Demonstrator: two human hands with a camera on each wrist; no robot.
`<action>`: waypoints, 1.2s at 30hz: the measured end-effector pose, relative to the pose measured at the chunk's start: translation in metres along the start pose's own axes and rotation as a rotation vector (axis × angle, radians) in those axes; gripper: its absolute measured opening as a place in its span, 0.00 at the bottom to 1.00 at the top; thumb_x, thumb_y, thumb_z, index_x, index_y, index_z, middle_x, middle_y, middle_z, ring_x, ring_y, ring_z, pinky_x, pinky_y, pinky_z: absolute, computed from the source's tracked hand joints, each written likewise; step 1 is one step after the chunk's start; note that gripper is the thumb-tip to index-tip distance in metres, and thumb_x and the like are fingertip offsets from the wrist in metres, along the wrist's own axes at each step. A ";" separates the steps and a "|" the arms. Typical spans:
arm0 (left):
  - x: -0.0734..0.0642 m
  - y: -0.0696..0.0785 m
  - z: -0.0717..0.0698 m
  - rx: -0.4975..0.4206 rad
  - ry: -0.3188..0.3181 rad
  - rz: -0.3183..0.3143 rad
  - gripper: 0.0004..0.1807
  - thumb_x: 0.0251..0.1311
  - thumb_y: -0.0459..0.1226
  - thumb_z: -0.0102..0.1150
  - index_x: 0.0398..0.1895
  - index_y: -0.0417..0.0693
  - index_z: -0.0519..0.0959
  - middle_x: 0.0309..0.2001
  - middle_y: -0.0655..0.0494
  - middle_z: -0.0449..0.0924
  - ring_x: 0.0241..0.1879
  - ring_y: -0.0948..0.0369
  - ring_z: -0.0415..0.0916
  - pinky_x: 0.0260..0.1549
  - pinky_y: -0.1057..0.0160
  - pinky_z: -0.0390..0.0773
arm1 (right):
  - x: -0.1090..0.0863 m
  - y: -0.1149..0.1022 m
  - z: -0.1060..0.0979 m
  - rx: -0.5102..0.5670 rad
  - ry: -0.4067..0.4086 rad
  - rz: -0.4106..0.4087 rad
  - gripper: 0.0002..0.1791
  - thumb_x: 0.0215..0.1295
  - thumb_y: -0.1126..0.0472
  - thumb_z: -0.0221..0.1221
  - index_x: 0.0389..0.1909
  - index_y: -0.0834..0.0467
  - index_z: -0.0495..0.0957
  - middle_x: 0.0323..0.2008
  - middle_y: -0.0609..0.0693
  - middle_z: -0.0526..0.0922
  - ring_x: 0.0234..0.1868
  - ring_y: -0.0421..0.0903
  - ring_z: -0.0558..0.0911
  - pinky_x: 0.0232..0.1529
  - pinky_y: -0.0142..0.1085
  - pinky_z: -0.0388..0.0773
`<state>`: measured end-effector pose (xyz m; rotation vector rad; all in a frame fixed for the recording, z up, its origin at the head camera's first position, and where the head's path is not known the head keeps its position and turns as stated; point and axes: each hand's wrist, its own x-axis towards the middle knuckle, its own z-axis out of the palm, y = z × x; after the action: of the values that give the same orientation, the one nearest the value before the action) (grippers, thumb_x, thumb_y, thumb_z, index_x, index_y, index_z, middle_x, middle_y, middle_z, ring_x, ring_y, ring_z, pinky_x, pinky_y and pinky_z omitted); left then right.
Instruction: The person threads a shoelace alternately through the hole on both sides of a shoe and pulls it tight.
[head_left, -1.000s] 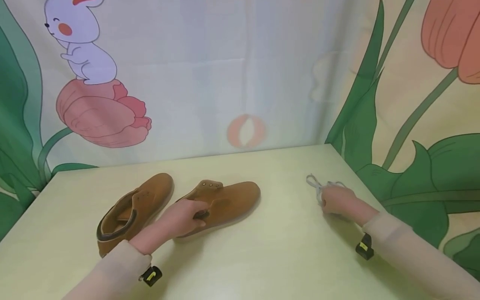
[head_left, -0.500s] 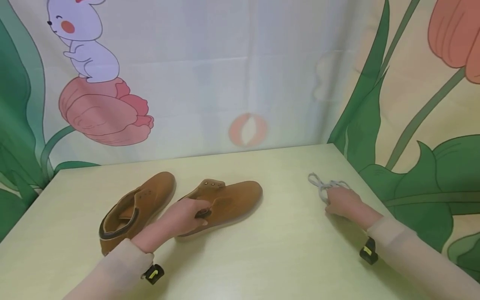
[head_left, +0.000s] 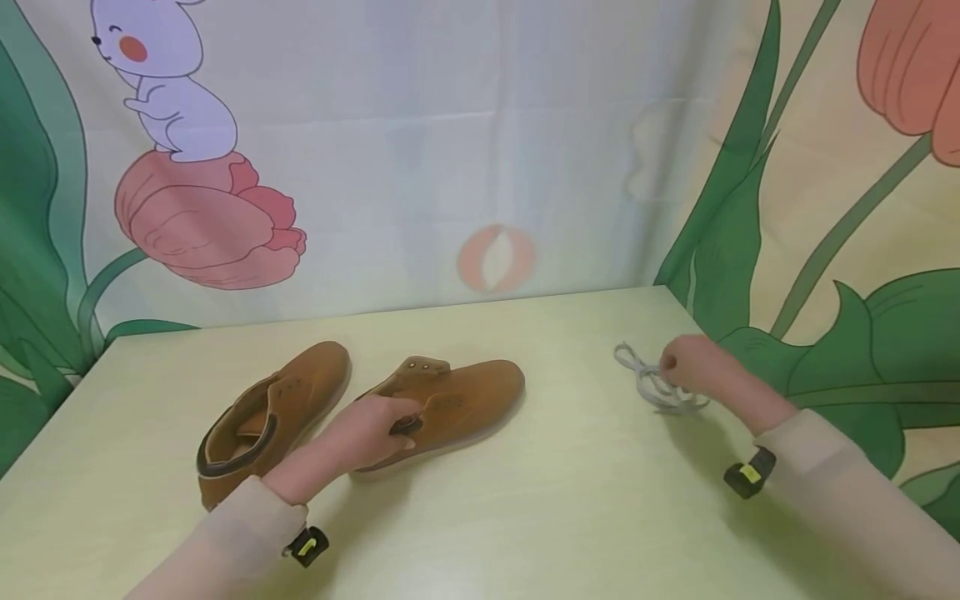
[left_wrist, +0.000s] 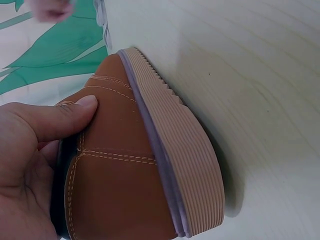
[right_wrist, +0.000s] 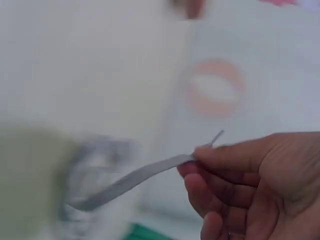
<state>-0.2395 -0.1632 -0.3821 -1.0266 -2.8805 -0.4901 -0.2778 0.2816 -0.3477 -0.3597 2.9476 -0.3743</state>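
Shoes of brown leather-like material (head_left: 480,400), two, stand on the pale wood-grained desk (head_left: 540,517). The left hand (head_left: 372,429) grips the more central shoe's opening; the right hand (head_left: 696,364) pinches flat grey lace (right_wrist: 135,178) above looped lace, strand count unclear, at the desk's right. Only the left-wrist view shows a ribbed tan sole edge (left_wrist: 185,145); only the right-wrist view, the pinched strip's flatness.

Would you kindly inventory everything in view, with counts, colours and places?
table: one, pale yellow, foreground
gripped shoe: one, brown, near table's middle
other shoe: one, brown, table's left
shoelace bundle: one, pale grey, table's right
backdrop: sheet count unclear, whitish, behind table
printed rabbit: one, white, upper left
printed flowers: two, pinkish, left and right
printed leaves: several, green, both sides
printed ring: one, coral, centre
wrist cameras: two, black, at wrists
sleeves: two, cream, forearms
left hand: one, bare, gripping a shoe
right hand: one, bare, pinching lace
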 end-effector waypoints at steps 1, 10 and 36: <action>0.000 0.000 0.000 0.000 0.002 0.000 0.17 0.52 0.31 0.75 0.27 0.50 0.71 0.24 0.62 0.66 0.28 0.65 0.62 0.29 0.66 0.63 | -0.001 -0.005 -0.012 0.045 0.016 0.002 0.10 0.69 0.69 0.56 0.42 0.71 0.82 0.37 0.63 0.86 0.34 0.51 0.83 0.35 0.40 0.80; -0.001 -0.002 -0.003 -0.036 -0.029 -0.003 0.16 0.57 0.33 0.72 0.27 0.49 0.70 0.23 0.63 0.63 0.26 0.66 0.60 0.28 0.68 0.60 | -0.007 -0.083 -0.109 0.580 0.169 -0.097 0.11 0.81 0.57 0.47 0.50 0.62 0.69 0.30 0.41 0.86 0.34 0.35 0.83 0.38 0.31 0.78; 0.029 0.001 0.010 -0.328 0.102 -0.256 0.07 0.64 0.37 0.66 0.37 0.40 0.86 0.30 0.53 0.82 0.27 0.64 0.69 0.27 0.67 0.69 | 0.045 -0.180 0.057 0.733 -0.279 -0.134 0.12 0.74 0.61 0.53 0.40 0.67 0.79 0.24 0.43 0.78 0.25 0.40 0.76 0.31 0.31 0.71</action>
<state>-0.2613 -0.1418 -0.3871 -0.6343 -2.9117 -1.0258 -0.2723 0.0884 -0.3602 -0.4521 2.3114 -1.2449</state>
